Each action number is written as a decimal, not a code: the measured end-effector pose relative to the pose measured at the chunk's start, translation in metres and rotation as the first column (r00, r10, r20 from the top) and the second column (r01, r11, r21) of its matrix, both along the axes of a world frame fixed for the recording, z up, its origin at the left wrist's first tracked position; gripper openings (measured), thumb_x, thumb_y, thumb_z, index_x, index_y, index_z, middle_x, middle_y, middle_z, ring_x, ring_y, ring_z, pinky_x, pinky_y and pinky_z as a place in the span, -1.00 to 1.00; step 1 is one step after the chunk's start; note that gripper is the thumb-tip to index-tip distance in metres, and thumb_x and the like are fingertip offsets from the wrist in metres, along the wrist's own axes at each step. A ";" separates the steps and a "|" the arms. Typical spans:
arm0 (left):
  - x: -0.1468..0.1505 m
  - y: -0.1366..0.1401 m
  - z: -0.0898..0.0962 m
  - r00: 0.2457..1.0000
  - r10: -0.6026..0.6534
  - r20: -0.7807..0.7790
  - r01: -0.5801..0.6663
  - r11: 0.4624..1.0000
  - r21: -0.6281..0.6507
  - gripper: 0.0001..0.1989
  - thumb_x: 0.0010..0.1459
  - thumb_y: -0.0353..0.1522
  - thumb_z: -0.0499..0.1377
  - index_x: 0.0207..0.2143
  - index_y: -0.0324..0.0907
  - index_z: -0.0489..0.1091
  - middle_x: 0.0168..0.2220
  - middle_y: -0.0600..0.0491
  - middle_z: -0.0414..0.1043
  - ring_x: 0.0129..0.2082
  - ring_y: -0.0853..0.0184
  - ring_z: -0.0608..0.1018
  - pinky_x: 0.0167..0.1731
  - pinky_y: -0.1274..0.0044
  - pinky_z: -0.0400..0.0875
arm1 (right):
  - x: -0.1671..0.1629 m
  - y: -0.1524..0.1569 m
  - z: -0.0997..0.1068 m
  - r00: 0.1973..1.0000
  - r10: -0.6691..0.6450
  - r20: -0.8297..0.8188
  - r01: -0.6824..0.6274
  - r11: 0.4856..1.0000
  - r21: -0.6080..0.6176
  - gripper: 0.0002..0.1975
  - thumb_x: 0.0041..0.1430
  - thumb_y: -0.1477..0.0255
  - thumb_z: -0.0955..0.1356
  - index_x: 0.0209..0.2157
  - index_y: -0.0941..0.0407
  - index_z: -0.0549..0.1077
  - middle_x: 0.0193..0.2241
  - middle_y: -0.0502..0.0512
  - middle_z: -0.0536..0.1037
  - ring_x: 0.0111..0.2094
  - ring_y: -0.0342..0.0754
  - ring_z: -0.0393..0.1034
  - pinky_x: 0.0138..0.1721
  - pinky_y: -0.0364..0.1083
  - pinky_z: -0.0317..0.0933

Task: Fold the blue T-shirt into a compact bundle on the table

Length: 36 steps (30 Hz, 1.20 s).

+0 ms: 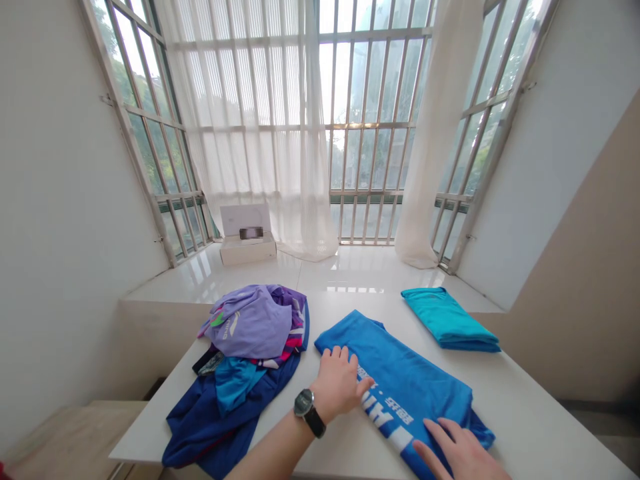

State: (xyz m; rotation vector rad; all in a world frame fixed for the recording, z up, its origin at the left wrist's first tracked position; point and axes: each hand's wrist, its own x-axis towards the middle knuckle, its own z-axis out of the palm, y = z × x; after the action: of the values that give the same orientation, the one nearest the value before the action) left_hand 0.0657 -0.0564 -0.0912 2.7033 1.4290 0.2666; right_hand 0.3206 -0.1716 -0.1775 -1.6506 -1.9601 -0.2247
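Note:
A blue shirt (400,357) with white lettering lies folded into a long shape on the white table in front of me. My left hand (339,383), with a dark watch (309,412) on its wrist, rests on the shirt's left edge, fingers extended. Near the bottom, my right hand (460,450) lies on the shirt's near end with its fingers spread; part of this hand is cut off by the frame. Some darker blue cloth (481,430) sticks out from under the near right corner.
To the left is a loose heap of clothes, with a lavender shirt (260,323) on top and navy cloth (225,417) below. Folded teal garments (447,317) sit at the back right. A white box (248,250) stands on the window ledge (310,273) behind the table (300,447).

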 end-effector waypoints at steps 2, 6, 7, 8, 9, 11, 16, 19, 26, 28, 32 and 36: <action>-0.004 0.019 -0.005 1.000 -0.018 -0.007 0.018 1.000 -0.010 -0.36 0.34 0.02 -0.09 0.15 -0.28 0.35 0.20 -0.29 0.33 0.18 -0.09 0.36 0.14 0.06 0.22 | -0.019 0.002 0.003 0.998 0.046 0.051 -0.046 0.999 -0.005 -0.68 0.20 0.08 0.32 -0.20 -0.07 0.61 -0.28 0.15 0.68 -0.31 0.14 0.57 -0.30 0.01 0.44; -0.013 0.057 -0.005 1.000 -0.022 -0.020 0.022 1.000 -0.007 -0.44 0.36 -0.14 -0.02 0.26 -0.30 0.23 0.33 -0.28 0.14 0.35 -0.06 0.14 0.30 0.06 -0.07 | -0.069 0.009 0.026 0.979 0.146 0.143 -0.148 0.989 0.009 -0.57 0.25 0.07 0.30 -0.04 0.03 0.57 -0.19 0.14 0.68 -0.23 0.12 0.57 -0.23 0.01 0.46; -0.014 0.059 -0.005 1.000 -0.019 -0.017 0.019 1.000 0.003 -0.46 0.36 -0.18 -0.02 0.26 -0.30 0.24 0.34 -0.28 0.12 0.37 -0.05 0.11 0.31 0.08 -0.09 | -0.078 0.011 0.032 0.968 0.188 0.168 -0.194 0.981 0.017 -0.54 0.25 0.07 0.31 0.00 0.06 0.55 -0.16 0.15 0.67 -0.20 0.13 0.58 -0.20 0.01 0.47; -0.015 0.058 -0.006 1.000 -0.024 -0.011 0.024 1.000 0.011 -0.48 0.37 -0.19 -0.03 0.25 -0.30 0.25 0.35 -0.27 0.10 0.37 -0.03 0.09 0.32 0.11 -0.09 | -0.086 0.013 0.037 0.953 0.235 0.191 -0.244 0.969 0.028 -0.53 0.24 0.08 0.32 0.03 0.08 0.53 -0.11 0.15 0.67 -0.15 0.13 0.57 -0.17 0.01 0.47; -0.016 0.053 -0.008 0.999 -0.038 0.000 0.038 0.999 0.011 -0.49 0.38 -0.19 -0.05 0.24 -0.28 0.26 0.35 -0.25 0.10 0.38 -0.01 0.08 0.32 0.14 -0.07 | -0.089 0.014 0.041 0.939 0.275 0.208 -0.290 0.956 0.041 -0.52 0.24 0.10 0.33 0.06 0.09 0.51 -0.07 0.14 0.65 -0.11 0.14 0.56 -0.13 0.01 0.46; -0.019 0.039 -0.015 0.996 -0.087 0.033 0.087 0.996 -0.016 -0.46 0.40 -0.11 -0.11 0.25 -0.23 0.25 0.36 -0.22 0.09 0.38 0.00 0.08 0.32 0.17 -0.03 | -0.087 0.018 0.043 0.931 0.295 0.215 -0.315 0.947 0.066 -0.53 0.24 0.13 0.34 0.09 0.05 0.49 0.02 0.13 0.60 0.00 0.15 0.52 -0.07 0.03 0.45; -0.032 0.029 -0.029 0.975 -0.201 0.090 0.209 0.973 -0.095 -0.25 0.32 0.10 -0.13 0.39 -0.14 0.01 0.42 -0.19 -0.10 0.41 -0.04 -0.05 0.33 0.07 -0.13 | -0.053 0.026 0.029 0.993 0.102 0.053 -0.103 0.995 0.010 -0.55 0.25 0.13 0.32 0.12 -0.04 0.47 0.17 0.15 0.47 0.19 0.26 0.34 0.09 0.26 0.35; -0.040 0.045 -0.026 0.975 -0.209 0.071 0.216 0.968 -0.125 -0.24 0.32 0.11 -0.12 0.39 -0.12 -0.01 0.43 -0.17 -0.11 0.42 -0.03 -0.10 0.33 0.05 -0.19 | -0.039 0.032 0.024 0.992 0.084 -0.096 -0.095 0.990 -0.106 -0.55 0.28 0.14 0.29 0.13 -0.02 0.45 0.19 0.18 0.45 0.19 0.17 0.35 0.15 0.18 0.33; -0.048 0.060 -0.023 0.975 -0.215 0.064 0.222 0.963 -0.153 -0.25 0.31 0.07 -0.06 0.40 -0.12 -0.01 0.43 -0.17 -0.14 0.42 -0.03 -0.10 0.33 0.05 -0.18 | -0.026 0.045 0.031 0.961 0.167 -0.220 -0.203 0.967 -0.156 -0.66 0.30 0.25 0.29 0.05 -0.03 0.52 0.07 0.19 0.55 0.07 0.08 0.48 0.07 0.06 0.42; -0.049 0.057 -0.021 0.975 -0.211 0.064 0.219 0.965 -0.145 -0.26 0.32 0.06 -0.06 0.39 -0.14 0.00 0.43 -0.18 -0.12 0.42 -0.04 -0.09 0.33 0.05 -0.17 | -0.025 0.049 0.034 0.945 0.212 -0.248 -0.252 0.957 -0.141 -0.71 0.32 0.29 0.28 -0.03 -0.04 0.56 0.02 0.16 0.59 0.01 0.05 0.52 0.02 0.01 0.45; -0.046 0.048 -0.007 0.962 -0.237 0.138 0.247 0.967 -0.065 -0.38 0.39 -0.05 -0.10 0.36 -0.16 0.08 0.40 -0.16 -0.01 0.41 0.02 -0.02 0.35 0.11 -0.15 | -0.027 0.057 0.039 0.916 0.247 -0.316 -0.280 0.958 -0.064 -0.74 0.33 0.30 0.27 -0.13 -0.02 0.59 -0.10 0.15 0.63 -0.10 0.01 0.57 -0.07 -0.06 0.48; -0.033 0.036 0.001 0.887 -0.366 0.283 0.406 0.909 -0.095 -0.38 0.38 -0.01 -0.09 0.32 -0.15 0.16 0.36 -0.11 0.13 0.36 0.11 0.16 0.31 0.29 0.07 | -0.033 0.062 0.042 0.902 0.218 -0.373 -0.225 0.974 0.026 -0.75 0.31 0.26 0.30 -0.10 0.01 0.55 -0.23 0.11 0.64 -0.29 -0.06 0.56 -0.25 -0.12 0.48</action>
State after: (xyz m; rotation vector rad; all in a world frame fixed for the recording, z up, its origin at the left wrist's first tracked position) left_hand 0.0323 -0.0205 -0.0900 2.6301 0.7829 0.4422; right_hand 0.2880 -0.1094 -0.1359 -1.3450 -1.8333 0.1851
